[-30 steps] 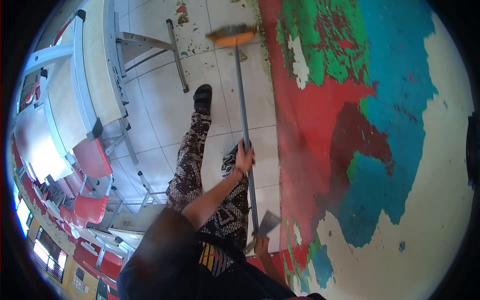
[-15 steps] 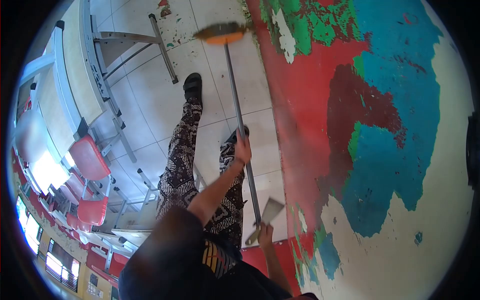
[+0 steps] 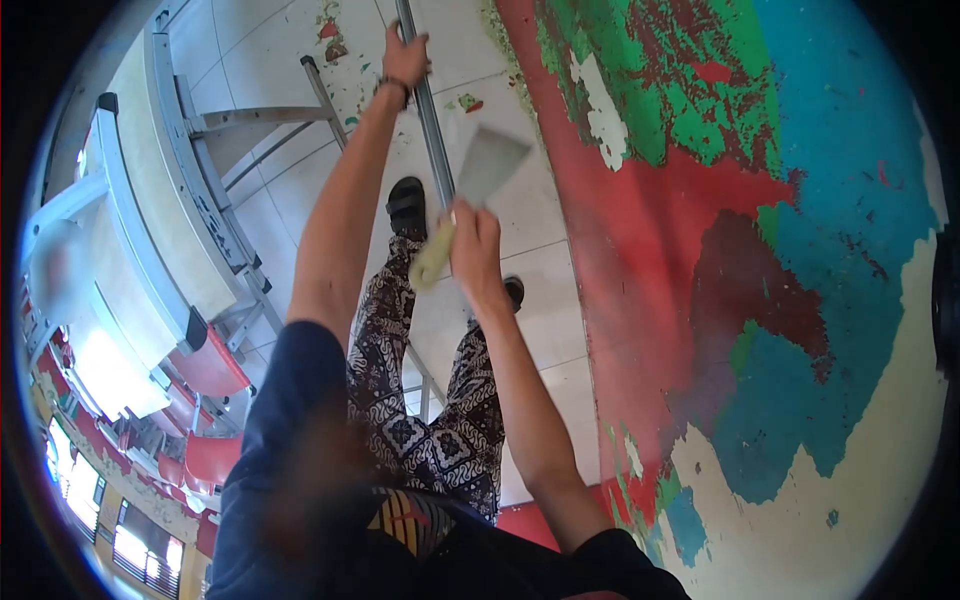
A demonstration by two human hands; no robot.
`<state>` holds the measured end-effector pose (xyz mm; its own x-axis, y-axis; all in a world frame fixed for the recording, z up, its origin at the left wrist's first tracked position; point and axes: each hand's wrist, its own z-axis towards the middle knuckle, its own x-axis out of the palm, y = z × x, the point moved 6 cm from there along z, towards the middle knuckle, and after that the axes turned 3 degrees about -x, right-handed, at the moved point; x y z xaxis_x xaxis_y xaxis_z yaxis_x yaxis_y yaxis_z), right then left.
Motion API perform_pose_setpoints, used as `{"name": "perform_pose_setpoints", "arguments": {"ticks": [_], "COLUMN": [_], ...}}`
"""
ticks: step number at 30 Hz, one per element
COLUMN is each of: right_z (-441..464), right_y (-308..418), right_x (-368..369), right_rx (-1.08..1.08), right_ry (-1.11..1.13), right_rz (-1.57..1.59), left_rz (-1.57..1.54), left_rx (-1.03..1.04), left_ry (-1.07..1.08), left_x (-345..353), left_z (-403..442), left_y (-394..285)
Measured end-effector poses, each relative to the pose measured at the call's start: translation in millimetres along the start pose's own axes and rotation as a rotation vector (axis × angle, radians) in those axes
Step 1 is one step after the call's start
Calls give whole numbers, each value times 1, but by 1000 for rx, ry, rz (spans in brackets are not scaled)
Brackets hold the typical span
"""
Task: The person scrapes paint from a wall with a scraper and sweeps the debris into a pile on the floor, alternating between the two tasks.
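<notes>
Far out in front, my left hand (image 3: 406,60) wraps loosely round the grey metal handle of a broom (image 3: 432,130). A dark band sits on that wrist. Closer to my body, my right hand (image 3: 475,245) is closed round a wide-bladed scraper (image 3: 492,165) with a pale yellow-green handle, its blade pointing forward. The broom handle runs into this same hand, apparently held along with the scraper. The broom's head lies beyond the upper edge of the view.
Peeling wall (image 3: 640,260) in red, green and blue runs along my right. Paint flakes (image 3: 330,35) lie on the pale tiled floor (image 3: 540,230). Tables (image 3: 150,200) with metal legs and red chairs (image 3: 210,365) stand on my left. My sandalled foot (image 3: 407,207) is on the tiles.
Both hands have moved forward, away from my body, with the broom and scraper. The broom's orange head with dark bristles has gone out of view at the top.
</notes>
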<state>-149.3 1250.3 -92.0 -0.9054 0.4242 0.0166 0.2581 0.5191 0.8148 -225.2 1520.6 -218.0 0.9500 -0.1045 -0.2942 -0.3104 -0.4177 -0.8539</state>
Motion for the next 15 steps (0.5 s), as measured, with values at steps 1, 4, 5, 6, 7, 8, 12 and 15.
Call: {"name": "perform_pose_setpoints", "arguments": {"ticks": [1, 4, 5, 6, 7, 8, 12, 15], "right_z": [-27, -145, -190, -253, -307, -349, -513, -595], "right_y": [-12, -92, -97, -145, -158, -152, -109, -99], "right_x": [-8, -65, -85, -123, -148, -168, -217, -232], "right_rx": [79, 191, 205, 74, 159, 414, -14, -139], "right_ry": [17, -15, -42, -19, 7, -16, -79, -108], "right_rz": [53, 114, 106, -199, -380, -199, -956, -1148], "left_rz": [-27, -47, -93, -54, -36, -29, 224, 307], "left_rx": [-4, -26, -97, -193, -222, -259, -152, -328], "left_ry": [10, 88, 107, 136, 161, 159, 231, 349], "left_x": [-2, 7, 13, 20, 27, 37, 67, 79], "left_z": [-27, -105, -149, -192, -236, -283, -500, -599], "left_y": [-1, 34, 36, 44, 57, 78, 148, 165]}}
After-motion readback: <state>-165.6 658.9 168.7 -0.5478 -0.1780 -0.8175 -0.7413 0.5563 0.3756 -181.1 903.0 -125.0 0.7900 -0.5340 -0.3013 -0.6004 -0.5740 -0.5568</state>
